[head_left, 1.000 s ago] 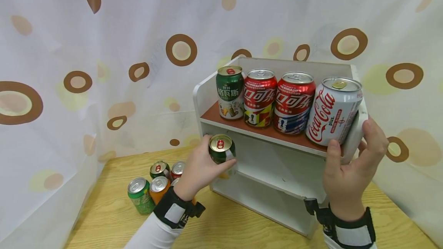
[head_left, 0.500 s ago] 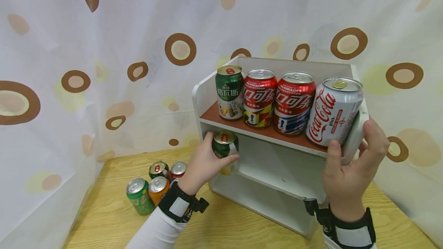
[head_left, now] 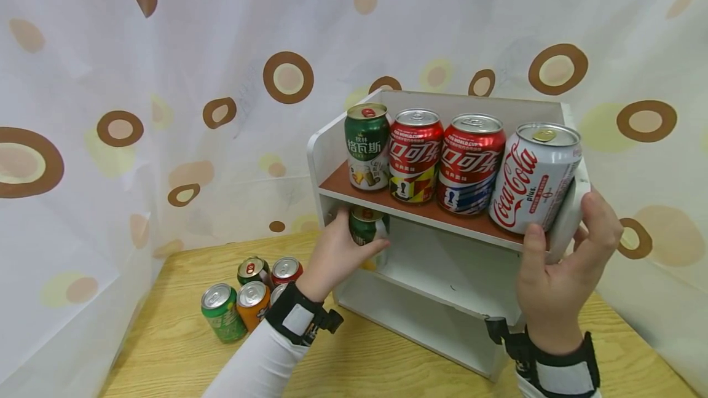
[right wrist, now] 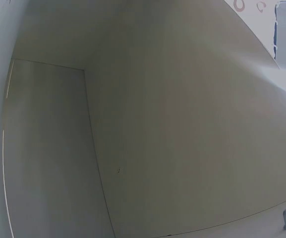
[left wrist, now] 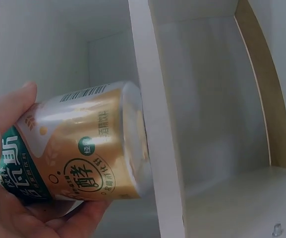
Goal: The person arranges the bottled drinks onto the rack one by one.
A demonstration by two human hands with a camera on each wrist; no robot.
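My left hand (head_left: pixel 334 253) grips a green, white and gold kvass can (head_left: pixel 366 231) at the left of the rack's middle compartment, just under the top board. In the left wrist view, the can's silver base meets or nearly meets the front edge of the middle board (left wrist: pixel 157 114); exact contact is unclear. My right hand (head_left: pixel 564 275) holds the right side panel of the white rack (head_left: pixel 437 257), its thumb at the front near the base of a white Coca-Cola can (head_left: pixel 531 183). The right wrist view shows only bare white inner panels (right wrist: pixel 172 124).
Beside the white can on the top shelf stand another kvass can (head_left: pixel 367 152) and two red cola cans, one left (head_left: pixel 415 158) and one right (head_left: pixel 470 167). Several cans, including a green can (head_left: pixel 224 315) and an orange can (head_left: pixel 252 307), stand on the wooden table (head_left: pixel 166 324).
My left hand has moved right, slightly up and inward, taking the kvass can from in front of the rack into the middle compartment opening. The right hand keeps its place.
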